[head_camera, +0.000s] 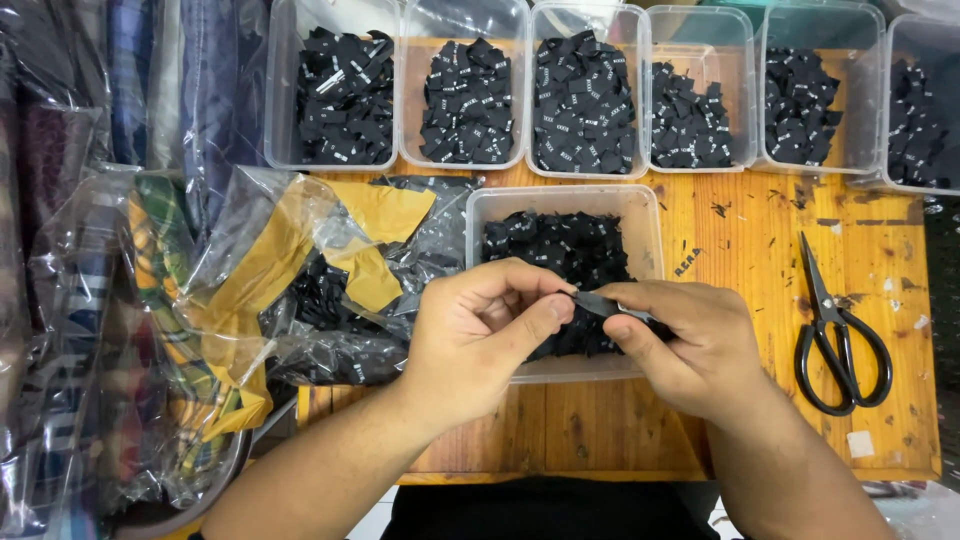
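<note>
Both hands meet over the near clear tub (650, 215), which sits on the orange wooden table (740, 240) and is full of small black woven labels (560, 245). Left hand (475, 335) and right hand (695, 345) pinch one black label (597, 303) between them, thumb and forefinger closed tight on each end; the label is stretched flat just above the front half of that tub. Other fingers of both hands are curled in, holding nothing else that I can see.

Behind the near tub, a row of six clear tubs (640, 100) runs along the far table edge, each holding a heap of the same black labels with tiny white marks. Right of the near tub, well apart, black scissors (835, 335) lie flat on the wood, blades shut, tips pointing away from the person. A few white scraps (860, 443) sit near the scissor handles.

Left of the near tub, touching its side, a crumpled clear plastic bag (330, 340) holds more black labels and yellow paper (375, 245). Further left, stacked folded fabrics in plastic sleeves (70, 330), striped and checked, colours partly hidden by glare.
</note>
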